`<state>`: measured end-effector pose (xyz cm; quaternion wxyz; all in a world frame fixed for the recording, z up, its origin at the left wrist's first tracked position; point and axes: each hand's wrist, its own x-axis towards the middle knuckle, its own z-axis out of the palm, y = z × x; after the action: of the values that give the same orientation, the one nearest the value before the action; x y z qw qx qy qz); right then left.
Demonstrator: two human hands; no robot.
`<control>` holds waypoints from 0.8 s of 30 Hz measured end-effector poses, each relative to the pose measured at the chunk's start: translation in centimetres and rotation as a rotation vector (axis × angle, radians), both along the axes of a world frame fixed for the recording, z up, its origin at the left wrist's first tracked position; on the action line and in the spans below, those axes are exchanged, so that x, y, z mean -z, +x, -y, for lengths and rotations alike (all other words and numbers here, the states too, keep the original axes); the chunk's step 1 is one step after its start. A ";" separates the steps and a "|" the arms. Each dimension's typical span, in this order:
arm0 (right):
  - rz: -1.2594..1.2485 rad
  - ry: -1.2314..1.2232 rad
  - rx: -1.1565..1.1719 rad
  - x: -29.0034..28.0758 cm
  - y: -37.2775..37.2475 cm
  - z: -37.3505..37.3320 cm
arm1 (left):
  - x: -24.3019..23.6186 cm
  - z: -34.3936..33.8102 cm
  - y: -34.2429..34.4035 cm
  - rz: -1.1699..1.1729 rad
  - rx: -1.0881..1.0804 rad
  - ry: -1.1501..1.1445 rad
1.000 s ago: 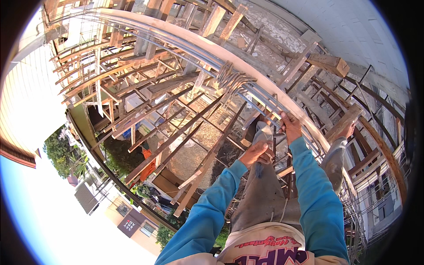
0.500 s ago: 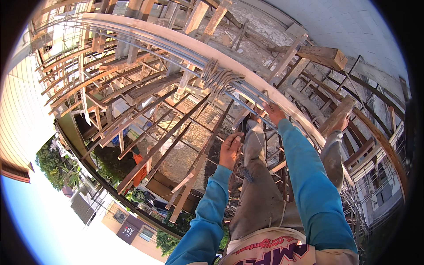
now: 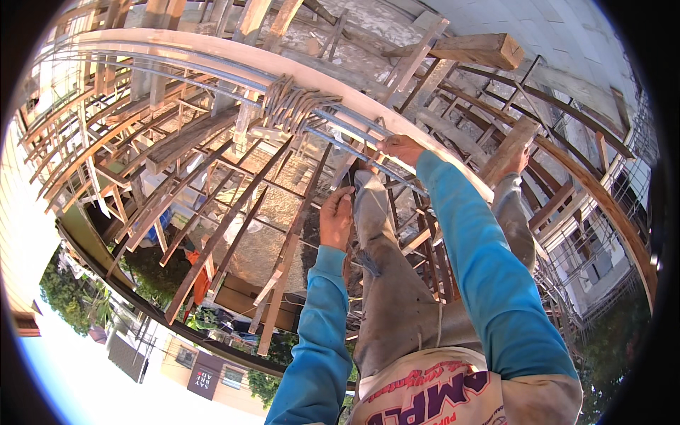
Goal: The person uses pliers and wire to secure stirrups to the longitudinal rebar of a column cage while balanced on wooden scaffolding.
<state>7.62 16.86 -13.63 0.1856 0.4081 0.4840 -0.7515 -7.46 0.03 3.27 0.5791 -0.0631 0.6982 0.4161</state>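
Observation:
Long steel reinforcing bars [image 3: 212, 86] run along a pale timber board [image 3: 333, 86], curving from the far left toward my right hand. A bundle of bent steel stirrups [image 3: 294, 106] hangs around them. At the bars, right of the bundle, my right hand [image 3: 401, 149] is closed with its fingers curled at a steel bar; their undersides are hidden. My left hand [image 3: 336, 218] is below the bars beside my left knee, its fingers closed and pointing up. A narrow dark thing shows near its fingertips, too unclear to name.
Wooden slats and props [image 3: 234, 205] form an open frame below me, with gaps down to gravelly ground [image 3: 258, 244]. A thick timber [image 3: 478, 51] juts out at upper right. My bare right foot [image 3: 519, 161] rests by another timber [image 3: 504, 152]. A grey block wall [image 3: 559, 42] stands beyond.
The whole view has shifted, so the bars and stirrups appear farther left and higher. My right hand has turned, its fingers now pointing left along the bars. My left hand stays closed beside the knee.

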 end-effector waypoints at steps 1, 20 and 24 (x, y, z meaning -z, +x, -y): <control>0.022 0.002 0.071 0.0 -0.3 0.4 | 0.7 0.1 0.1 -0.001 0.000 -0.001; 0.059 -0.182 0.017 1.2 0.4 -1.3 | 10.0 -3.1 2.1 -0.406 0.382 0.011; 0.090 -0.127 0.018 1.7 0.0 -0.4 | 10.3 -3.9 2.4 -0.348 0.402 -0.017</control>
<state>7.59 17.28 -15.35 0.2261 0.4332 0.4228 -0.7632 -5.04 3.91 -7.02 0.5210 0.1446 0.7892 0.2913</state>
